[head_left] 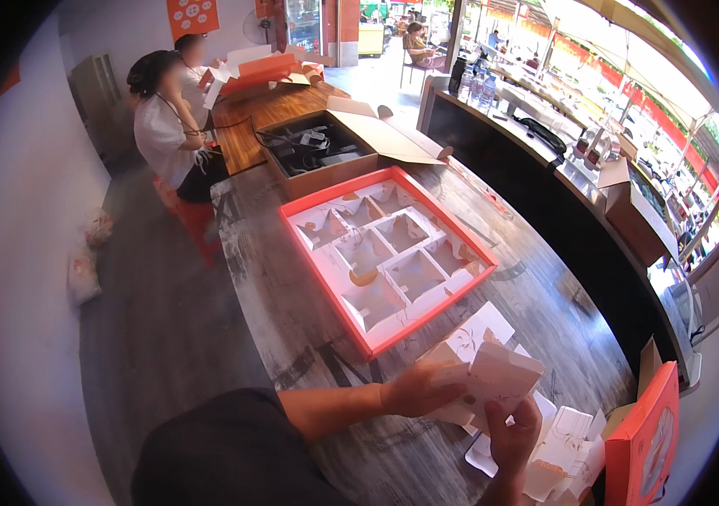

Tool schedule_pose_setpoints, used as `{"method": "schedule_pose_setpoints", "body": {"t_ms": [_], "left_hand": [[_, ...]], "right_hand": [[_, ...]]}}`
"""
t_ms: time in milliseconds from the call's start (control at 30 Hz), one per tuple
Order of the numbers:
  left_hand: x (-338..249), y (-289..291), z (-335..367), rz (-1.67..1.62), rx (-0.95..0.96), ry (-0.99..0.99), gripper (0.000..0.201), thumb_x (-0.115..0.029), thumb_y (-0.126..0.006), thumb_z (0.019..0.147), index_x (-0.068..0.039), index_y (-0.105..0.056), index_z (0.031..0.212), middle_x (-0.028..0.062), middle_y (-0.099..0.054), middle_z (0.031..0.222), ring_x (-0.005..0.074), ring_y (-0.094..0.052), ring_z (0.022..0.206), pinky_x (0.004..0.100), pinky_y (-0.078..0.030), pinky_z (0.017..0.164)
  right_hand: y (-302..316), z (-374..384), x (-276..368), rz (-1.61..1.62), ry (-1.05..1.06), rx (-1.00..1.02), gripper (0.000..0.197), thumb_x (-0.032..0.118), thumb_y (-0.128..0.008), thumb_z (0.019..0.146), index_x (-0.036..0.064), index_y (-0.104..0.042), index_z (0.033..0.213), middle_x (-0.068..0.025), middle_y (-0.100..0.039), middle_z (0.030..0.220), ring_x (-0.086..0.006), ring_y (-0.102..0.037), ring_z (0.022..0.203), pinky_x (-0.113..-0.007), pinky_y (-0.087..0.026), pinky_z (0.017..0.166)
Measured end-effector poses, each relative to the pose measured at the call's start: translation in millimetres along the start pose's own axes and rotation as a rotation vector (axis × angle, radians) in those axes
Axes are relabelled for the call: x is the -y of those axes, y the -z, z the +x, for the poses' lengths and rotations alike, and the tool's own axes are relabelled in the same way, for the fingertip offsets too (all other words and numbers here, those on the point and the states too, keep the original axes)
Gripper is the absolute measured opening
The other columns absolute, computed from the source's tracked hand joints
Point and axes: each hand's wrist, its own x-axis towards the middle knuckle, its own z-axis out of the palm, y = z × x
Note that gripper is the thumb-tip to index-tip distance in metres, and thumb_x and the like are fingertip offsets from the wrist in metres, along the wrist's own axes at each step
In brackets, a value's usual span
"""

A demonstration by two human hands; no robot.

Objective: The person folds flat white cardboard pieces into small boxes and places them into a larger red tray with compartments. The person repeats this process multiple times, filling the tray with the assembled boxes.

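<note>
as lh (414,390), rh (516,428) hold ctn (507,372) | red tray (433,309): dividers (386,263) | box (327,178): cable (316,140)

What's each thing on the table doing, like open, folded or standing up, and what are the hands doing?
Left hand: curled, holding white card piece
Right hand: fingers bent, gripping its lower edge
White card piece: folded, held up
Orange-rimmed tray: lying flat, open-topped, divided inside
Brown carton: open, flap spread
Loose card pieces: heaped
Orange-red box: standing on edge
</note>
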Motion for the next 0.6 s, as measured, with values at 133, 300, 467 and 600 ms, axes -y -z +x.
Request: {"method": "schedule_pose_setpoints", "body": {"t_ms": [133,300,467,600], "left_hand": [[5,1,8,0.143,-0.102,-0.006,0.02,-0.007,-0.062,0.1,-0.003,-0.065,0.119,0.0157,-0.07,0.105,0.0346,-0.071,0.092,0.0408,-0.057,0.08],[1,3,10,0.255,-0.012,-0.086,0.023,-0.002,-0.063,0.097,-0.005,-0.067,0.119,0.0178,-0.07,0.108,0.036,-0.071,0.095,0.0411,-0.057,0.081],[7,-1,2,-0.035,-0.089,0.057,0.033,-0.019,-0.064,0.104,-0.001,-0.059,0.132,0.0168,-0.072,0.11,0.0263,-0.073,0.094,0.0377,-0.058,0.084],[2,-1,5,-0.278,-0.129,0.1,0.035,-0.016,-0.068,0.102,-0.001,-0.059,0.133,0.0114,-0.074,0.104,0.0139,-0.069,0.089,0.0287,-0.056,0.08]], "right_hand": [[1,-2,10,-0.282,0.261,0.12,0.016,0.002,-0.076,0.082,-0.0007,-0.066,0.094,-0.0181,-0.067,0.09,-0.0386,-0.066,0.078,-0.04,-0.053,0.069],[-18,3,29,-0.294,0.243,0.097,0.015,0.003,-0.074,0.084,0.0014,-0.07,0.099,-0.0175,-0.069,0.09,-0.0379,-0.068,0.08,-0.043,-0.054,0.07],[5,2,16,-0.299,0.201,0.026,0.017,0.002,-0.071,0.087,0.0003,-0.073,0.104,-0.0183,-0.073,0.094,-0.0401,-0.07,0.084,-0.042,-0.055,0.071],[27,-30,-6,0.061,0.022,-0.416,0.026,0.008,-0.066,0.099,-0.0045,-0.065,0.121,-0.0148,-0.07,0.118,-0.0274,-0.068,0.108,-0.04,-0.055,0.091]]}}
